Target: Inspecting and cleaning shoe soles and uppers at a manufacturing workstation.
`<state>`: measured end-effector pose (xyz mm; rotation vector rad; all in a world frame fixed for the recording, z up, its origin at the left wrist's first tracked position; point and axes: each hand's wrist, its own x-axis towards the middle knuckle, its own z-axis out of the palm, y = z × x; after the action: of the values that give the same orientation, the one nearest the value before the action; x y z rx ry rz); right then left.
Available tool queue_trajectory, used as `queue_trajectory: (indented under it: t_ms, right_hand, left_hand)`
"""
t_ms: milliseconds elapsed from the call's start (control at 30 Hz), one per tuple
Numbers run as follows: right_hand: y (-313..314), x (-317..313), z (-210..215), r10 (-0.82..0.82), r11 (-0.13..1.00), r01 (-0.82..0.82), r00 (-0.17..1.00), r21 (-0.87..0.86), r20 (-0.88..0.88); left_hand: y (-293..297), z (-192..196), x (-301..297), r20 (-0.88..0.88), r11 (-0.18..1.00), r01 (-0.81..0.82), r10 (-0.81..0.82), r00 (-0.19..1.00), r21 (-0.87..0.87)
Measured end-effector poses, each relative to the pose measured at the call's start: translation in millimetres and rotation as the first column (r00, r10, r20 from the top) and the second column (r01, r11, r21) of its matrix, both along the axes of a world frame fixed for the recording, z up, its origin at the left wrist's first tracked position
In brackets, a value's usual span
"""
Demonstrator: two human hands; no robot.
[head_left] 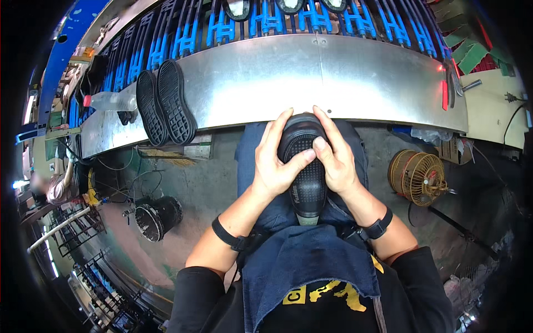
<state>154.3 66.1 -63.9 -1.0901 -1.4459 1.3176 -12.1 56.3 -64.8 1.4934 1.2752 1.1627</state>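
Note:
A black shoe (308,186) is held over my lap between both hands, one rounded end reaching the bench edge and the other toward my apron. Its dotted face is turned up, and a small greyish-green piece shows at the near end. My left hand (276,164) grips its left side, the thumb pressing on the dotted face. My right hand (336,162) clasps the other side, thumb also on top and fingers along the edge. To the left, two black treaded shoe soles (176,105) lie side by side on the metal bench (250,83).
Beyond the bench runs a row of blue rack bars (266,22) with shoes on it. A clear bottle (111,101) lies at the bench's left. A black bucket (158,218) stands on the floor to the left, and a round wicker basket (417,176) to the right.

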Motion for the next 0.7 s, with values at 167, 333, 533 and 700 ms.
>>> queue_trajectory:
  t_ms: [167,333,533,700]
  right_hand:
    - [-35,-9,-19,-0.002,0.997,-0.003,0.997,-0.071,-0.077]
    - [-85,16,-17,0.218,0.972,-0.213,0.975,-0.103,0.041]
    - [-71,112,33,-0.091,0.994,0.09,0.996,0.061,0.011]
    - [-38,145,56,-0.2,0.965,0.131,0.927,0.225,0.318]
  left_hand:
    - [-33,-25,2,0.074,0.965,-0.248,0.254,0.964,-0.084]
    - [-45,-2,-15,0.463,0.931,-0.218,0.337,0.82,-0.292]
    - [-68,40,17,0.633,0.777,0.009,0.506,0.586,-0.629]
    - [-68,18,-2,-0.412,0.938,0.344,-0.296,0.861,0.044]
